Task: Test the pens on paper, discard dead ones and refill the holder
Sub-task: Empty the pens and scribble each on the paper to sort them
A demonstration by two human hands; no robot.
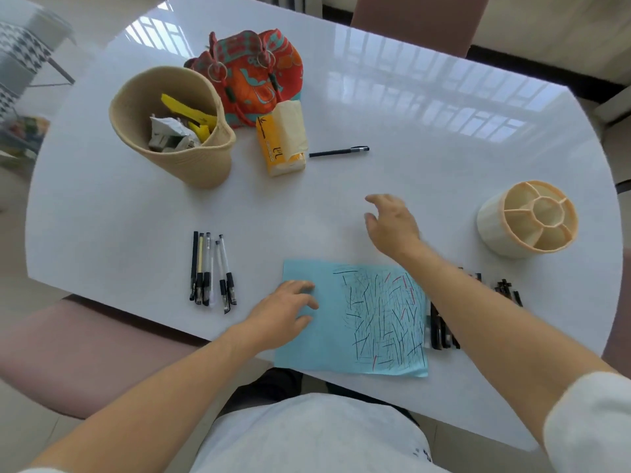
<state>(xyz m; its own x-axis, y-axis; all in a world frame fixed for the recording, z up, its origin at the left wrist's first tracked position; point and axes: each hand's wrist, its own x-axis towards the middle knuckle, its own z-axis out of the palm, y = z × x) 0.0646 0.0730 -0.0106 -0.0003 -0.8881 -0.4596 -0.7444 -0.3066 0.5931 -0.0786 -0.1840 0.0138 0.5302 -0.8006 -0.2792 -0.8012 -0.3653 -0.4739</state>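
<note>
White sleeve (587, 421) seen pushed up above elbow on right arm. Both forearms left bare. Light grey-white top (307, 435) worn over torso, small dark print seen near hem. Dark trousers (269, 387) glimpsed beyond top.

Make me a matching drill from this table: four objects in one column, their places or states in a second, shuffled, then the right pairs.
Things
1. pen holder
2. woven basket
3. blue paper
4. lone black pen

States
A. covered in scribbled test strokes
B. lying beside the tissue pack
C. holds crumpled scraps
D. compartments with no pens in them

Pairs: 1-D, 2-C, 3-A, 4-B
</note>
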